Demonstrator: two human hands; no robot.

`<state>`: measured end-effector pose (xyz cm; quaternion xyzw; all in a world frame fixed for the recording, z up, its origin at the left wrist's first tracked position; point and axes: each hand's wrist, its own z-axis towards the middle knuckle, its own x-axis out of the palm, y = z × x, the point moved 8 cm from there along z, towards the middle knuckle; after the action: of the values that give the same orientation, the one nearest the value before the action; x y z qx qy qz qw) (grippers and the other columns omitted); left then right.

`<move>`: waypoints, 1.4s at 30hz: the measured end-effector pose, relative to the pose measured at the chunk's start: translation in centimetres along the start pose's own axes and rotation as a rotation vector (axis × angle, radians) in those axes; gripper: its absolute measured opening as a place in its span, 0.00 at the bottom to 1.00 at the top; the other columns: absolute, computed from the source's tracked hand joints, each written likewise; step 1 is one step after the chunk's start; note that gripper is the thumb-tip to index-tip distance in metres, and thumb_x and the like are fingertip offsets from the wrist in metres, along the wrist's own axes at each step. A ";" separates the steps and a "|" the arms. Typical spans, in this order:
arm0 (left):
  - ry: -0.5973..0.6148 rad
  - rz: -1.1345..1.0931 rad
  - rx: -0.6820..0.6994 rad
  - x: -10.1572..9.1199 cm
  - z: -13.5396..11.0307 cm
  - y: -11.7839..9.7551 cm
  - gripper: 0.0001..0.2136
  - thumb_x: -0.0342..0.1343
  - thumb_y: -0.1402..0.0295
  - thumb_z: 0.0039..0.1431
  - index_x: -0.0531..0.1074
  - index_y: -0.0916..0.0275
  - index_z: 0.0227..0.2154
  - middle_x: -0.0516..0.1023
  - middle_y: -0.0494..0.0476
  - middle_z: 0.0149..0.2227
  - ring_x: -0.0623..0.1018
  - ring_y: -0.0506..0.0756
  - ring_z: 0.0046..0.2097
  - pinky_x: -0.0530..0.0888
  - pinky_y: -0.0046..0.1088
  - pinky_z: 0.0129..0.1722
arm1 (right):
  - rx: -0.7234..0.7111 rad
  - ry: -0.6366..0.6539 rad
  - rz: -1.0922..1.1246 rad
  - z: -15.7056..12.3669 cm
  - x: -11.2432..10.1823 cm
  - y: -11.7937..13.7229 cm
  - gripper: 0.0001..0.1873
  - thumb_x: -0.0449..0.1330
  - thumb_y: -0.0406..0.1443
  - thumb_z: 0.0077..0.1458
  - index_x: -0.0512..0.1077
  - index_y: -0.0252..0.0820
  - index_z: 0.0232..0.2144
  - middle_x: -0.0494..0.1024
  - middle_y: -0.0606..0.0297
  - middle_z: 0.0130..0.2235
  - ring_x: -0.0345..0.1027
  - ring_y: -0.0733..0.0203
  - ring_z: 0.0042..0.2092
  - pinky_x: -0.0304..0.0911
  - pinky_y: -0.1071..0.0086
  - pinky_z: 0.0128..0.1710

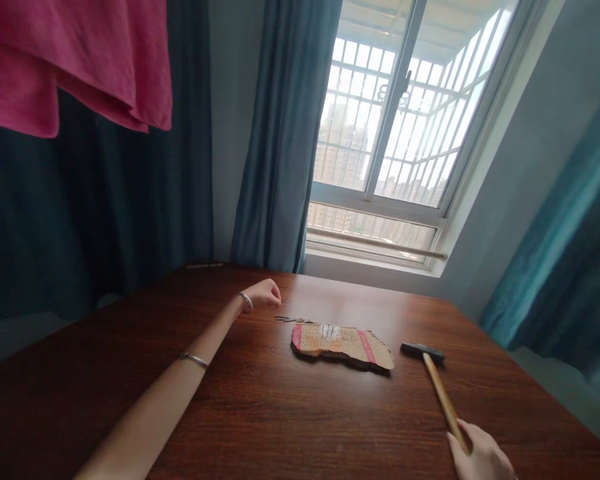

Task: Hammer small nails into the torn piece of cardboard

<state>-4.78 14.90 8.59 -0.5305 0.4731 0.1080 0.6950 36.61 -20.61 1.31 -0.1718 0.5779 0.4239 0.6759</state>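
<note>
My right hand (481, 455) grips the lower end of a hammer's wooden handle (441, 395). The black hammer head (423, 352) rests on or just above the table, pointing away from me. My left hand (263, 294) is closed, its fingers curled in, above the table to the left of a few thin nails (284, 319). Whether it holds anything is hidden. Between my hands lies a flat, sock-shaped cardboard piece (353, 341) with dots and pink bands. Several thin nails (330, 331) stand upright near its far edge.
The brown wooden table (280, 413) fills the lower view. Past its far edge hangs a blue curtain (280, 133) beside a barred window (380, 120). A pink cloth (95, 60) hangs at the upper left, and another blue curtain (565, 233) is on the right.
</note>
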 end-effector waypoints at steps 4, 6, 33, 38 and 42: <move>0.010 -0.203 0.165 -0.3 -0.7 -4.5 0.12 0.56 0.63 0.40 0.75 0.69 0.24 0.73 0.53 0.22 0.70 0.49 0.26 0.64 0.21 0.25 | -0.091 -0.179 0.041 0.3 -2.1 4.1 0.17 0.55 0.38 0.45 0.73 0.37 0.38 0.69 0.47 0.47 0.64 0.42 0.46 0.58 0.54 0.46; -0.010 -0.255 0.202 -0.4 -1.1 -6.3 0.13 0.56 0.62 0.42 0.74 0.69 0.25 0.74 0.54 0.24 0.70 0.50 0.27 0.65 0.22 0.27 | -0.222 -0.167 0.320 0.3 -3.3 8.8 0.17 0.53 0.39 0.48 0.73 0.37 0.37 0.71 0.50 0.45 0.65 0.47 0.45 0.60 0.58 0.46; 0.004 -0.254 0.450 6.8 -1.1 -12.7 0.13 0.55 0.62 0.48 0.75 0.69 0.29 0.75 0.54 0.25 0.70 0.49 0.28 0.64 0.21 0.26 | -0.508 0.282 1.236 5.6 1.0 29.1 0.19 0.56 0.47 0.46 0.74 0.36 0.29 0.75 0.62 0.26 0.68 0.62 0.28 0.65 0.73 0.20; -0.096 -0.446 0.394 7.5 0.3 -10.6 0.16 0.56 0.61 0.47 0.72 0.67 0.36 0.75 0.57 0.32 0.72 0.52 0.34 0.68 0.25 0.33 | -0.465 0.241 1.166 7.2 3.4 27.3 0.19 0.54 0.47 0.46 0.73 0.36 0.29 0.76 0.61 0.27 0.68 0.60 0.28 0.64 0.72 0.21; -0.075 -0.731 0.235 10.2 1.4 -8.1 0.19 0.54 0.59 0.48 0.70 0.68 0.40 0.73 0.59 0.35 0.73 0.53 0.36 0.69 0.28 0.34 | -0.496 0.266 1.079 7.4 5.3 26.5 0.16 0.56 0.45 0.44 0.74 0.37 0.26 0.76 0.61 0.25 0.68 0.60 0.27 0.63 0.71 0.23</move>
<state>6.68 9.13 5.83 -0.5765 0.2360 -0.1827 0.7606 20.76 2.15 5.29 -0.0585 0.5470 0.8034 0.2278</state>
